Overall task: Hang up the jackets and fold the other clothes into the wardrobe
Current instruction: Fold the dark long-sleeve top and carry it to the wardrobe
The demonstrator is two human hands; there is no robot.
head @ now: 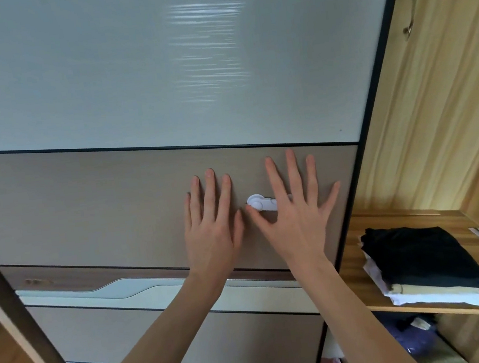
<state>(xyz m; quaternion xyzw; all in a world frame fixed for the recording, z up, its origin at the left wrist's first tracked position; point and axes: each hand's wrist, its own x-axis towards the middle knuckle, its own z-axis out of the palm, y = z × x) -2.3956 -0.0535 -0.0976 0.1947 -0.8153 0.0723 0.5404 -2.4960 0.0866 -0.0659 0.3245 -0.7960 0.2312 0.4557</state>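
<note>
Wardrobe door [134, 73]: a big sliding panel that fills most of the view, with a pale glossy part at the top, a matt brown-grey band in the middle and more pale and brown strips below, all inside a dark frame
Wardrobe inside [423, 116]: open at the right of the door edge, with walls of yellow-brown wood
Shelf [429, 310]: a wooden board inside the open part, at the right, lower than the hands
Folded clothes [423, 261]: a small stack that lies on the shelf, with a black piece on top, a beige one under it and white ones at the bottom
Lower compartment [414, 337]: under the shelf, some dark blue-purple cloth is visible; what it is I cannot tell
Right hand [291, 220]: flat against the brown-grey band near the right edge of the door, the fingers straight and spread, holding nothing; the palm covers part of the white handle and the thumb tip touches its round end
Left hand [211, 230]: flat on the same band just left of the right hand, the fingers straight and close together, holding nothing
White handle [260, 203]: a small plastic piece with a round end, fixed on the band between the two hands
</note>
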